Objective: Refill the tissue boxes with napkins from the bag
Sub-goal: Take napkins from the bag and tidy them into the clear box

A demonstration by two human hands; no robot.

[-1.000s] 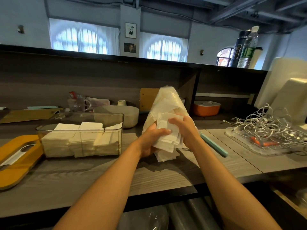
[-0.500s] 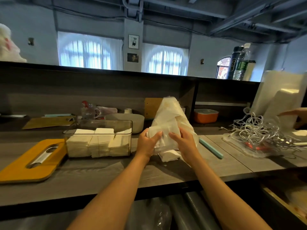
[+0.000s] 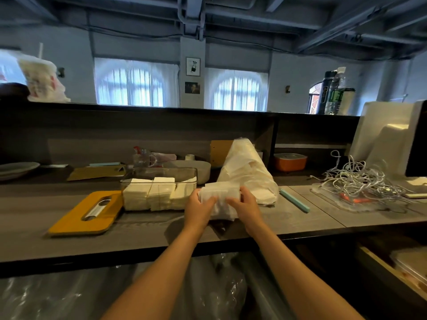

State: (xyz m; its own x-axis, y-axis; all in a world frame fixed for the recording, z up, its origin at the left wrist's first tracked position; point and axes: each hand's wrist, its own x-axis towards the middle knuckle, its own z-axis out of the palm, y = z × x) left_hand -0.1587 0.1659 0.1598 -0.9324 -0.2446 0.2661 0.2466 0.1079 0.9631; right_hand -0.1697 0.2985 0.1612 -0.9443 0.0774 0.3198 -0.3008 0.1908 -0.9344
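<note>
**Both hands clasp a napkin stack beside the open box**

On the grey wood-grain counter [image 3: 69, 245], just in front of the person, both bare hands close around a thick stack of white paper napkins [image 3: 219, 199]. The left hand [image 3: 198, 210] grips the stack's left end, fingers wrapped over its front; the right hand [image 3: 246, 207] clamps the right end, thumb on the near face. The stack is held above the counter, its lower edge hanging loose.

Directly behind the stack stands the tall translucent plastic bag of napkins [image 3: 247, 167], leaning back toward the dark shelf wall, more white napkins showing through its base. To the left, near the left hand, sits the clear rectangular plastic tissue box [image 3: 159, 179], lid off, with three rows of cream-white napkins filling its lower part. Its flat mustard-yellow lid with a silver slot [image 3: 85, 215] lies on the counter, touching the box's left end.

Right of the bag a thin pale teal stick [image 3: 294, 200] lies on the counter. Farther right, a tangle of white cables [image 3: 360, 181] rests on a clear tray. An orange lidded container [image 3: 290, 161] sits in the shelf recess behind.
</note>
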